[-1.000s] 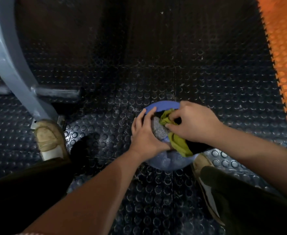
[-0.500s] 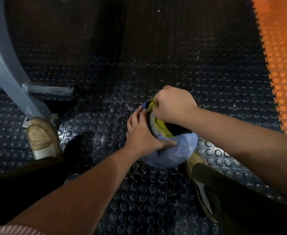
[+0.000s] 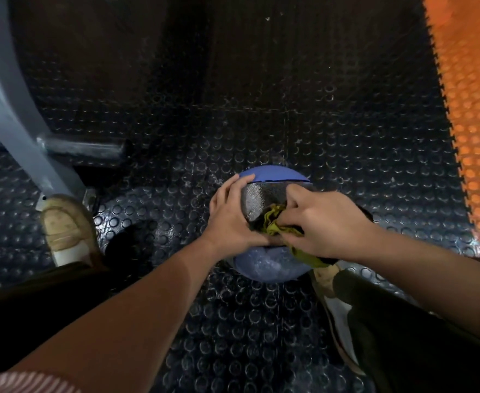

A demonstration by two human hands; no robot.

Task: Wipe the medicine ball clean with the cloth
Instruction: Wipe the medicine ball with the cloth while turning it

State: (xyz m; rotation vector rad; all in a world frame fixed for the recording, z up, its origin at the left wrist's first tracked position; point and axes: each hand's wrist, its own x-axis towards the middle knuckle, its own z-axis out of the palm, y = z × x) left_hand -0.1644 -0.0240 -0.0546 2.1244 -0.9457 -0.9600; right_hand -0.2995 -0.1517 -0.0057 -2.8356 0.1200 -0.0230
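Note:
A blue medicine ball (image 3: 270, 266) with a dark textured band across its top sits on the studded black floor between my feet. My left hand (image 3: 231, 219) lies flat against the ball's left side, fingers straight, steadying it. My right hand (image 3: 322, 225) grips a bunched olive-green cloth (image 3: 275, 225) and presses it onto the dark band at the top right. A tail of the cloth hangs down under my right wrist. The ball's right side is hidden by my right hand.
A grey curved machine frame (image 3: 9, 109) with a metal bar (image 3: 85, 148) stands at the left, close to my left shoe (image 3: 64, 225). My right shoe (image 3: 328, 282) touches the ball's lower right. Orange studded matting (image 3: 471, 114) borders the black floor on the right.
My right hand with the cloth has moved from the ball's far top edge back down toward me. The dark band on top now shows more. My left hand stays on the ball's left side.

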